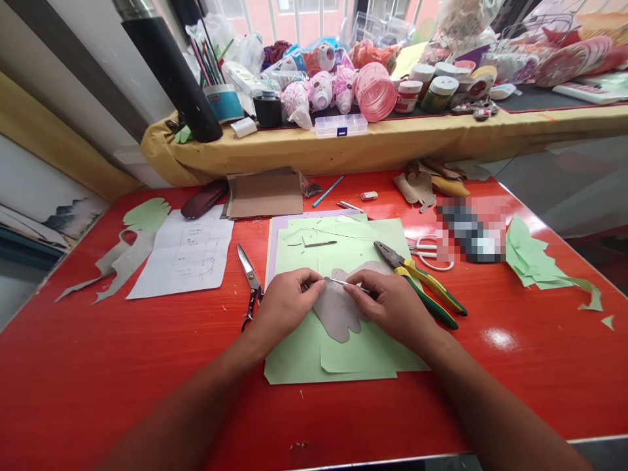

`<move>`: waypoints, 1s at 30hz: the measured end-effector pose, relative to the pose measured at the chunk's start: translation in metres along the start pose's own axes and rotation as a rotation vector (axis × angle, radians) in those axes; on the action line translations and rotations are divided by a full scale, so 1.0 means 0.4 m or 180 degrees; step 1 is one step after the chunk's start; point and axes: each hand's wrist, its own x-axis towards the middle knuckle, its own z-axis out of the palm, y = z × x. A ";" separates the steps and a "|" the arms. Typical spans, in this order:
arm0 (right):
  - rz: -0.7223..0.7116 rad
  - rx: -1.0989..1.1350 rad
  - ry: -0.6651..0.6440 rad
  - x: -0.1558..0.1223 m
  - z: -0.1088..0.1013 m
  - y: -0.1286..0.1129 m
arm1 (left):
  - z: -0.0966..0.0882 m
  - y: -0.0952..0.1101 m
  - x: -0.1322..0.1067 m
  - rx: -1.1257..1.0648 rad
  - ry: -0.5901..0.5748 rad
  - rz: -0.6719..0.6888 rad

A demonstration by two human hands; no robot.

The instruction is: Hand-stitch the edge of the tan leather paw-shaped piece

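Note:
Both my hands rest on a stack of light green paper sheets point(343, 356) on the red table point(98, 366). My left hand point(284, 302) and my right hand point(392, 302) are closed in pinches on the two ends of a thin metal wire point(341, 282), held level over a grey cut-out shape point(338, 314) that lies on the green paper. Scissors with black handles point(250, 281) lie just left of my left hand. Pliers with green and yellow handles point(422, 281) lie just right of my right hand.
White-handled scissors point(432, 252) lie beyond the pliers. A white folded sheet point(189, 252) and grey and green cut-outs point(132, 242) lie at the left, green scraps point(534, 258) at the right. Brown card point(265, 193), a dark case point(203, 198) and a crowded yellow-covered shelf point(392, 140) stand behind.

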 end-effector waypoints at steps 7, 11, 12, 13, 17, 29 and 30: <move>0.0025 -0.0148 -0.0073 -0.001 0.011 0.007 | 0.005 -0.005 0.001 -0.0119 0.0037 -0.0025; 0.0015 -0.0207 -0.0052 -0.001 0.018 0.011 | 0.007 -0.008 0.002 -0.0134 0.0035 -0.0019; 0.0016 -0.0217 -0.0050 -0.002 0.019 0.011 | 0.006 -0.008 0.002 -0.0126 0.0033 -0.0013; 0.0020 -0.0226 -0.0044 -0.002 0.020 0.011 | 0.006 -0.008 0.002 -0.0116 0.0036 -0.0004; 0.0034 -0.0270 -0.0021 -0.002 0.022 0.012 | 0.005 -0.007 0.001 -0.0066 0.0063 0.0037; 0.0006 -0.0534 -0.0012 0.000 0.041 0.021 | 0.016 -0.011 -0.005 0.0417 0.0291 0.0255; -0.0006 -0.0580 -0.0003 -0.001 0.044 0.021 | 0.017 -0.012 -0.004 0.0419 0.0290 0.0244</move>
